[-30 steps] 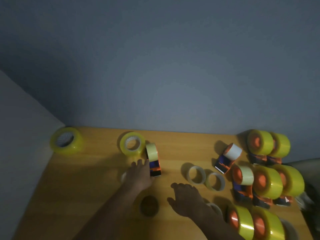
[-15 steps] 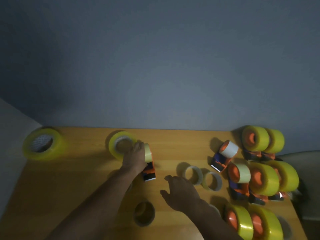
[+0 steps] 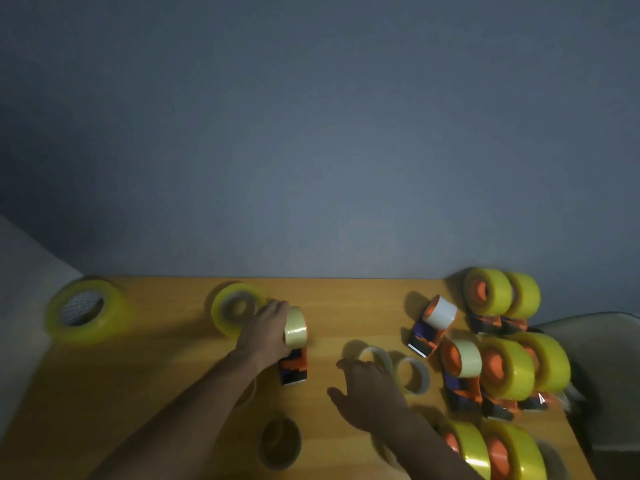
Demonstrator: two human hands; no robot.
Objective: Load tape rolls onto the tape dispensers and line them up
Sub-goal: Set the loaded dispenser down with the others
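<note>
Bare wooden tabletop (image 3: pixel 156 375) stretches leftward. The left hand (image 3: pixel 268 329) grips an orange-and-blue tape dispenser (image 3: pixel 294 367) bearing a pale tape roll (image 3: pixel 296 329). The right hand (image 3: pixel 369 389) hovers, fingers spread, holding nothing.

Two bare forearms showed, sleeveless to the frame's lower edge. The left hand (image 3: pixel 268 329) and right hand (image 3: pixel 369 393) wore no gloves, rings or watches.

A wooden table (image 3: pixel 346 306) fills the near part of the scene, its orange-brown top dimly lit. Its far edge meets a plain blue-grey wall (image 3: pixel 311 133), lighter toward the middle and dark in the corners. A pale surface (image 3: pixel 24 265) stands at left; a grey chair (image 3: pixel 602 344) sits at right.
</note>
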